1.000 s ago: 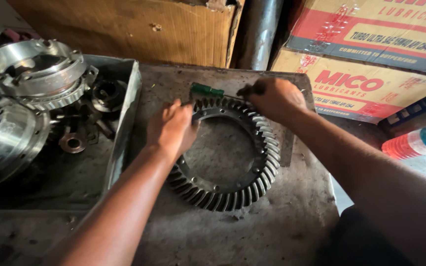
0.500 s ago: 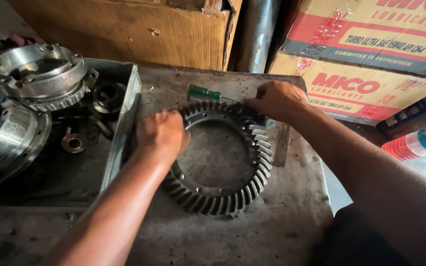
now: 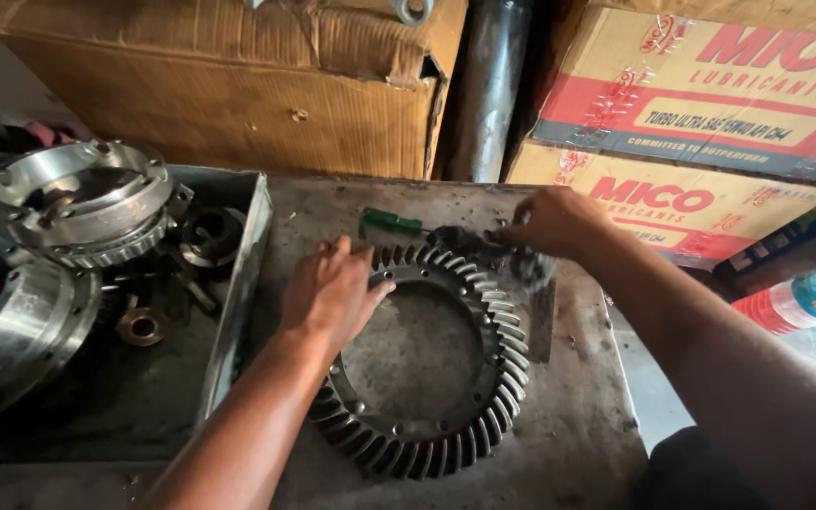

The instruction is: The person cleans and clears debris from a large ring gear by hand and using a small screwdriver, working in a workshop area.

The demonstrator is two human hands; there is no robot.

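Ring gear [image 3: 427, 368]: lying flat, teeth up, near the middle of the bench [image 3: 578, 444], its far arc toward the bench's back edge. I am judging it is laid flat so both hands can be working round its rim.

Left hand [image 3: 332, 288]: I am seeing it pressing palm-down on the gear's far-left arc, fingers spread across the teeth, clasping nothing. It is probably steadying the gear against turning.

Right hand [image 3: 554, 222]: reaching in over the gear's far-right arc, fingers pressed together around a dark greasy piece [image 3: 460, 241] lying on the teeth. I am not able to tell what that piece is, nor how firmly it is being pinched.

Green handle [image 3: 389, 224]: lying on the bench just beyond the gear, near the back edge, between the two hands; the tool's working end is hiding under the dark piece.

Tray [image 3: 243, 274]: sitting along the bench's left edge, holding a flanged housing [image 3: 77, 203], a big steel ring [image 3: 11, 321], a bearing [image 3: 210, 236] and a washer [image 3: 141, 326], likely kept together there so loose parts are not straying.

Brown box [image 3: 238, 85], pipe [image 3: 488, 85] and two printed cartons [image 3: 710, 123]: standing behind the back edge.

Bottle [image 3: 805, 302]: lying off the right edge, well apart.
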